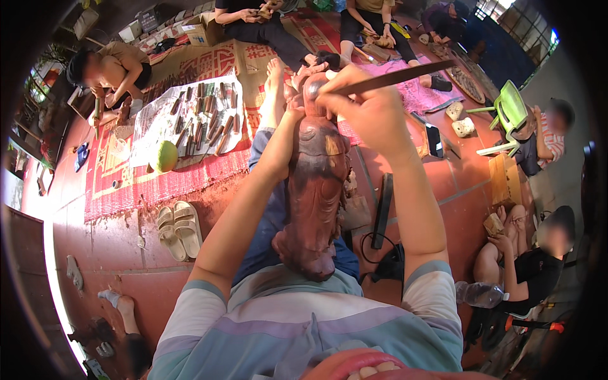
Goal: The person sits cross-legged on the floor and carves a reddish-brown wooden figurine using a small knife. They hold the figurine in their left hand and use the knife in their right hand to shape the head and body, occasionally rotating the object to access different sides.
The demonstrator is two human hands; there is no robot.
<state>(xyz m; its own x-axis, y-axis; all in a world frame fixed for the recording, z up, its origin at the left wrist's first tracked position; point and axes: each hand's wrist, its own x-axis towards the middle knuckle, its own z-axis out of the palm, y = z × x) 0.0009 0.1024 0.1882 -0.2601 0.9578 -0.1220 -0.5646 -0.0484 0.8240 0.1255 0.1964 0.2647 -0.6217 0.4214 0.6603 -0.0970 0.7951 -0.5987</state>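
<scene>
A reddish-brown carved wooden statue [315, 202] lies along my lap, its base against my shirt and its rounded head end pointing away from me. My left hand [290, 130] is closed on the statue's left side near the head; some fingertips are hidden behind the wood. In my right hand [370, 111] is a long, flat, dark file [411, 75], gripped beside the head end. The file's far end sticks out to the right, and my fingers hide where its other end meets the wood.
Several carving chisels [206, 117] lie on a paper sheet [149, 136] atop a red mat [107, 196], beside a green round fruit [166, 156]. Beige sandals [180, 231] stand left. A dark bar [382, 212] and a green chair [512, 107] are right. Several people sit around, some handling wood pieces.
</scene>
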